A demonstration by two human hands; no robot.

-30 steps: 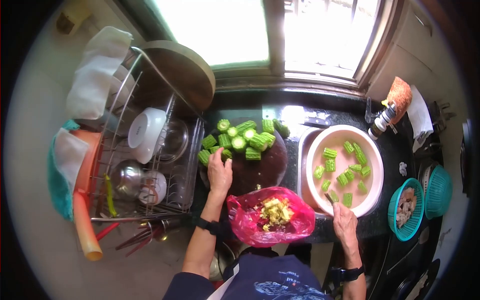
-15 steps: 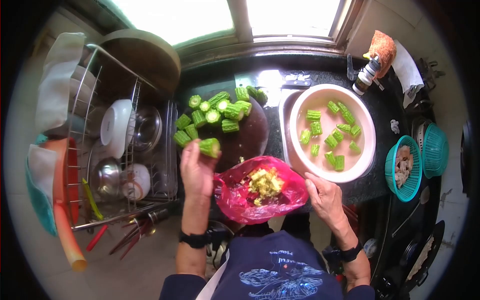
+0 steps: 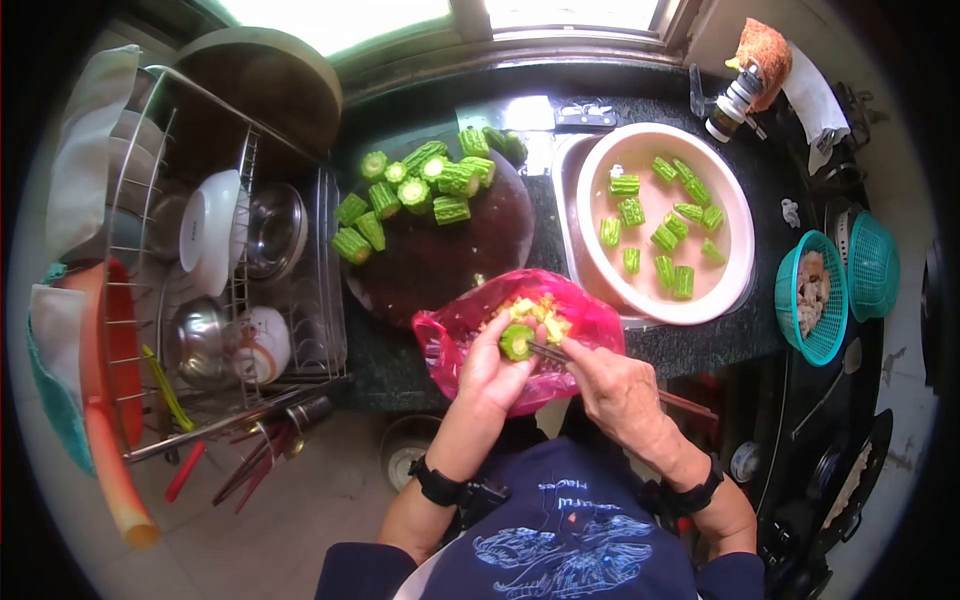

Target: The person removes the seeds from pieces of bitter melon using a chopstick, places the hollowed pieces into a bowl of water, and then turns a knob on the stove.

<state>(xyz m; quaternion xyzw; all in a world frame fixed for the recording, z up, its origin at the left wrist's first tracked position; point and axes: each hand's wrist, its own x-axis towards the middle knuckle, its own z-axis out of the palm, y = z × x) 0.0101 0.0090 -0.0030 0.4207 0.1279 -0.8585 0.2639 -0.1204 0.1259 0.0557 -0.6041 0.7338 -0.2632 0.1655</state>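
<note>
My left hand [image 3: 485, 365] grips a short chunk of bitter melon [image 3: 516, 342] with its cut end showing. Its fingers are wrapped round the ridged green skin. In my right hand [image 3: 622, 397] is a slim metal tool [image 3: 548, 352], its tip at the cut end; the grip hides what kind it is. Both hands are over an open pink plastic bag [image 3: 450, 335] at the counter edge. Yellowish scraps of pith [image 3: 540, 307] lie in the bag. Beyond it, several more bitter melon chunks [image 3: 450, 209] rest on a round dark cutting board [image 3: 440, 270].
At the right, a white basin [image 3: 743, 255] of water holds several green pieces. Farther right stand teal baskets [image 3: 830, 340], one with pale food. A wire dish rack [image 3: 330, 270] with bowls fills the left. A cleaver [image 3: 505, 115] lies behind the board.
My left hand has brought the melon chunk from beside the board to above the bag. My right hand has moved from the bag's rim to the chunk, and the tool now shows.
</note>
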